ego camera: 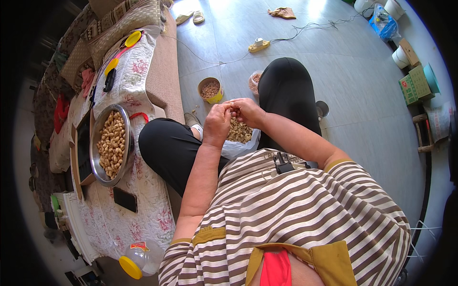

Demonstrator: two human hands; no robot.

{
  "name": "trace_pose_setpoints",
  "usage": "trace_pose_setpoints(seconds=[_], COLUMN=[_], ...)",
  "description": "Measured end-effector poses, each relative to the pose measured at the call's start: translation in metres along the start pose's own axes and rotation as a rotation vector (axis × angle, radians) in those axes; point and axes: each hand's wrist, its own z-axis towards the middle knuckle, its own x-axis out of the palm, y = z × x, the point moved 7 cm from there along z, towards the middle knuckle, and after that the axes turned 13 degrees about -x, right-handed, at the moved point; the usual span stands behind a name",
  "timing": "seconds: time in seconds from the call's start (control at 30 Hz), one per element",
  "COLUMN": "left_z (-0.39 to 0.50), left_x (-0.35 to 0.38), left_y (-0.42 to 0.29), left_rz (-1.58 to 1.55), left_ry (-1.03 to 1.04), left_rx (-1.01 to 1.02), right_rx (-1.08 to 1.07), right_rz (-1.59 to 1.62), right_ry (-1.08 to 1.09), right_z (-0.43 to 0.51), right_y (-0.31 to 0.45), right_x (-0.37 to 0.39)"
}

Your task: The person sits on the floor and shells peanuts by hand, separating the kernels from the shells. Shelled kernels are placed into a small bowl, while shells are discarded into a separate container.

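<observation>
My left hand (217,123) and my right hand (249,112) meet between my knees, fingertips pinched together on a small peanut (231,104), mostly hidden by the fingers. Under them a white plastic bag (239,150) holds a heap of broken peanut shells (238,133). Beyond the hands stands a yellow tub (217,98) with shelled peanuts (210,89) in it. A clear plastic jar (254,81) with more shelled kernels is partly covered by my right knee. To my left, a steel basin (93,157) full of unshelled peanuts (111,144) rests on the sofa.
A quilted floral cover (150,214) lies over the sofa, bearing a black phone (125,200) and a clear jar with a yellow lid (130,267). A power strip (259,45) and its cable cross the floor ahead. A metal cup (322,109) stands right of my knee.
</observation>
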Motion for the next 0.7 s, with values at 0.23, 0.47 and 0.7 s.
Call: trace_pose_setpoints(seconds=[0.23,0.47,0.7], left_z=[0.003,-0.001,-0.005], left_x=[0.0,0.016,0.029], left_y=[0.011,0.073,0.072], left_rz=[-0.039,-0.725,-1.2], left_ry=[-0.044,0.162,0.394], left_rx=[-0.075,-0.738,-1.066], right_rx=[0.019,0.02,-0.23], right_rz=[-0.004,-0.174,-0.43], right_ry=[-0.073,-0.124,-0.105], right_z=[0.001,-0.011,-0.007], right_y=[-0.001,0.009,0.024], right_x=[-0.001,0.0,0.003])
